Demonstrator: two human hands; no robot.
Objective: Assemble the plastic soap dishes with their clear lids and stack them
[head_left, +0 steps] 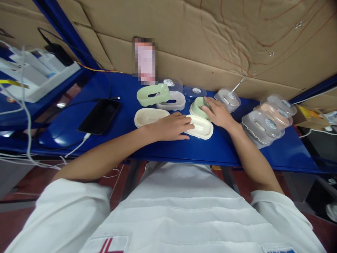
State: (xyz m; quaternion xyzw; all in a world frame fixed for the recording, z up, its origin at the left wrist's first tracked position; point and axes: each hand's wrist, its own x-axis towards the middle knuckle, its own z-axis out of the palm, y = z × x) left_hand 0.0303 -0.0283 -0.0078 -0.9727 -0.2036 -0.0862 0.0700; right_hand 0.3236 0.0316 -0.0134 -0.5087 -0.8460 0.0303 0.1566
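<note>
My left hand (175, 127) lies palm down between two cream oval trays, its fingers loosely stretched and apart. Its fingertips reach the near edge of the right cream tray (201, 128); the left cream tray (150, 116) is partly behind the hand. My right hand (219, 112) has its thumb and fingers on the right side of a green soap dish (197, 107), which sits on a pale base. Another green dish (154, 94), with a slot in its floor, leans over a grey slotted dish (175, 102) to the left.
Clear lids with round labels (196, 92) lie at the back. A lidded grey box (228, 99) stands right of my right hand, and stacked lidded boxes (265, 123) farther right. A black phone (100, 116) with cables lies left. Cardboard (184, 42) lines the back; a blurred upright screen (145, 61) leans there.
</note>
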